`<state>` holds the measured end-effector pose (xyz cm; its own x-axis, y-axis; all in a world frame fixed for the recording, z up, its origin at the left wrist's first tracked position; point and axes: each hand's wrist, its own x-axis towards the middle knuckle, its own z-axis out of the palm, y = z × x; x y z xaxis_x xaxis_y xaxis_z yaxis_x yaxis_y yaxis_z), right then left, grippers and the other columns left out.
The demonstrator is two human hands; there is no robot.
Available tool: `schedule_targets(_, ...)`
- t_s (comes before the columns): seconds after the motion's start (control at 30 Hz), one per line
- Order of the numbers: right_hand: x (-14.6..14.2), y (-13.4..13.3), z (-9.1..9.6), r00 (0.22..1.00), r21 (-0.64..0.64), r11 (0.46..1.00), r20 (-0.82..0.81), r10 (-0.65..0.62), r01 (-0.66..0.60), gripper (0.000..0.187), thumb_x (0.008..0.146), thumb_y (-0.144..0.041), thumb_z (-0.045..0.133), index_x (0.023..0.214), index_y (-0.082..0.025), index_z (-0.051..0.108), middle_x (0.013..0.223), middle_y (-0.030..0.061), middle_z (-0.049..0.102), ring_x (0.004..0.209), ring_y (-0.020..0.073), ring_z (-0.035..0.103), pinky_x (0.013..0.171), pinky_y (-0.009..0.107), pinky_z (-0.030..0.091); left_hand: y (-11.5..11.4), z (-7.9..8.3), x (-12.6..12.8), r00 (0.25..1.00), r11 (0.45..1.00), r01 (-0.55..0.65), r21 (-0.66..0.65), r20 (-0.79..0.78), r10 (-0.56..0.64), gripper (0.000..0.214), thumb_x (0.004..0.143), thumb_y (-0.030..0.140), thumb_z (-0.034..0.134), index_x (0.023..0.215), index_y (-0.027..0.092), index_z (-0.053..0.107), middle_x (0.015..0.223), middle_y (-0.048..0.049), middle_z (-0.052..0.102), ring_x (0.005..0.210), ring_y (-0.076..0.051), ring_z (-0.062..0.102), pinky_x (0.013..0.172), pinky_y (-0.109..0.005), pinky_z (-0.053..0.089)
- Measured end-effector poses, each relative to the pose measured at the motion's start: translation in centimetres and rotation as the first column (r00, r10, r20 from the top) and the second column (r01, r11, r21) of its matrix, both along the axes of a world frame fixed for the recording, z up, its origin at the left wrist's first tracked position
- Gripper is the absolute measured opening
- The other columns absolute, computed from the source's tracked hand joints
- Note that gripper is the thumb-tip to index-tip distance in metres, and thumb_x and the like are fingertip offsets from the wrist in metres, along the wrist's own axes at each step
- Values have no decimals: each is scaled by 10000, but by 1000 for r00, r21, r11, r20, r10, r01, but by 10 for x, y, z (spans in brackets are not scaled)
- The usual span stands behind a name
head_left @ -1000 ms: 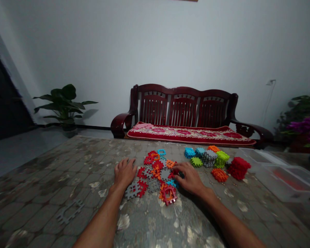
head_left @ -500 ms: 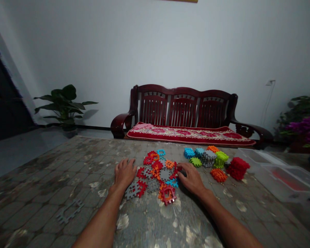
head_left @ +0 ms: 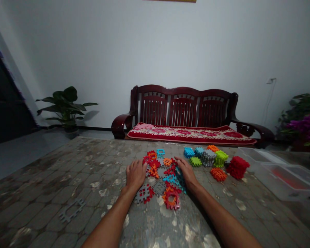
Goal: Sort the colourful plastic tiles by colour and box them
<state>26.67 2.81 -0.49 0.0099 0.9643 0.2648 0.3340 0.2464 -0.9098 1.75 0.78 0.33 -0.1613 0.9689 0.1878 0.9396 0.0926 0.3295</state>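
Note:
A loose pile of toothed plastic building tiles (head_left: 161, 172) in red, orange, grey and blue lies on the table between my hands. My left hand (head_left: 136, 175) rests against the pile's left side, back up, fingers stretched forward and covering some tiles. Along the right side, my right hand (head_left: 187, 172) is slanted inward with its fingers extended, touching red tiles and dark teal tiles (head_left: 180, 179). Neither hand grips a tile. At the near edge lie a grey window tile (head_left: 143, 193) and a red frame tile (head_left: 172, 200).
Sorted tile stacks stand at the right: blue (head_left: 188, 152), grey (head_left: 208, 158), lime green (head_left: 220, 158), orange (head_left: 218, 174) and red (head_left: 238, 167). Clear plastic bins (head_left: 286, 179) are beyond them. A grey frame piece (head_left: 71, 210) lies at the left. Behind the table (head_left: 98, 162) is a wooden bench (head_left: 183, 106).
My left hand has slid right into the pile. Its near and left tiles have shifted right, and dark teal tiles now show beside my right hand, which has moved slightly inward.

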Motion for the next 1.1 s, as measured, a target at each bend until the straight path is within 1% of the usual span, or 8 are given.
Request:
schedule_targets(0.23, 10, -2, -1, 985, 84, 995, 163, -62, 48, 699, 903, -690, 324, 1171, -180, 720, 1242, 148, 699, 1203, 290, 618, 1066, 444, 455, -3, 1, 12, 991, 996, 90, 18, 93, -91, 483, 1008, 357, 297, 1403, 219, 539, 1455, -92, 582, 1356, -217, 494, 1185, -426, 283)
schedule_targets(0.4, 10, 0, -6, 985, 103, 994, 161, -56, 39, 657, 909, -669, 332, 1134, -197, 730, 1212, 133, 714, 1181, 286, 629, 1068, 460, 452, -3, 6, 15, 984, 996, 90, -12, 156, -87, 477, 993, 352, 334, 1392, 220, 559, 1429, -89, 606, 1341, -218, 515, 1179, -414, 307)
schedule_targets(0.5, 10, 2, -7, 990, 103, 994, 136, -45, 31, 633, 909, -647, 349, 1108, -190, 738, 1187, 135, 721, 1161, 281, 638, 1062, 447, 456, 1, 8, 10, 954, 985, 171, -32, 253, -158, 497, 987, 353, 346, 1424, 211, 533, 1472, -88, 572, 1373, -212, 496, 1183, -406, 323)
schedule_targets(0.6, 10, 3, -8, 990, 114, 993, 127, -56, 42, 622, 907, -621, 359, 1097, -167, 739, 1169, 145, 724, 1142, 284, 644, 1056, 445, 456, 5, 14, -7, 884, 929, 363, -67, 341, -321, 600, 941, 429, 465, 1500, 212, 452, 1566, -93, 464, 1449, -220, 411, 1203, -387, 309)
schedule_targets(0.67, 10, 4, -9, 988, 123, 992, 143, -59, 41, 609, 907, -610, 362, 1099, -171, 737, 1165, 139, 725, 1140, 284, 642, 1053, 445, 455, 5, 20, -22, 832, 860, 499, -110, 340, -439, 827, 818, 500, 651, 1551, 237, 373, 1629, -97, 359, 1502, -256, 321, 1219, -407, 286)
schedule_targets(0.83, 10, 5, -11, 979, 136, 990, 195, -52, 26, 575, 926, -585, 354, 1101, -195, 737, 1195, 124, 715, 1172, 266, 623, 1076, 428, 433, -16, 37, -53, 797, 744, 604, -286, 206, -568, 1315, 484, 581, 896, 1595, 298, 252, 1692, -138, 142, 1550, -380, 115, 1237, -532, 183)
schedule_targets(0.97, 9, 6, -13, 972, 140, 990, 233, -44, 11, 536, 943, -541, 368, 1096, -189, 741, 1223, 134, 705, 1198, 265, 608, 1095, 435, 410, -39, 34, -53, 764, 691, 634, -347, 140, -630, 1321, 474, 628, 886, 1593, 330, 251, 1702, -129, 85, 1549, -409, 56, 1240, -565, 112)
schedule_targets(1.1, 8, 7, -16, 969, 145, 989, 244, -34, -2, 491, 939, -497, 396, 1094, -187, 744, 1253, 134, 691, 1218, 263, 594, 1100, 440, 398, -49, 17, -35, 787, 739, 611, -282, 117, -606, 1146, 632, 575, 827, 1592, 330, 253, 1704, -138, 70, 1550, -415, 22, 1226, -618, 108)
